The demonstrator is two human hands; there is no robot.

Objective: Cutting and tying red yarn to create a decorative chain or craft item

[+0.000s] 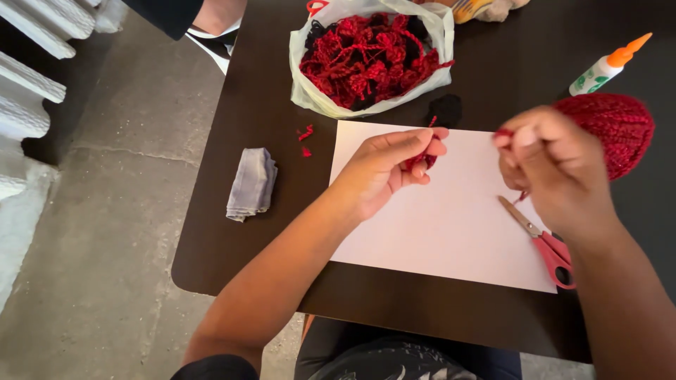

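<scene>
One dark worktop [239, 232] carries it all, and we sit with a white paper sheet [436, 225] squarely before us, likely to catch scraps. A plastic bag of red yarn [370, 60] waits beyond. Our right hand [556, 172] pinches a strand off the red yarn ball [620, 130]; our left hand [387, 169] closes on a small red yarn tuft [421, 160] above the sheet. Pink scissors [546, 246] lie near.

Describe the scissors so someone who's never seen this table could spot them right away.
On the dark table lies a white sheet of paper. At its lower right corner, just below the right hand, lie the scissors. They alone have pink handles and metal blades.
</scene>
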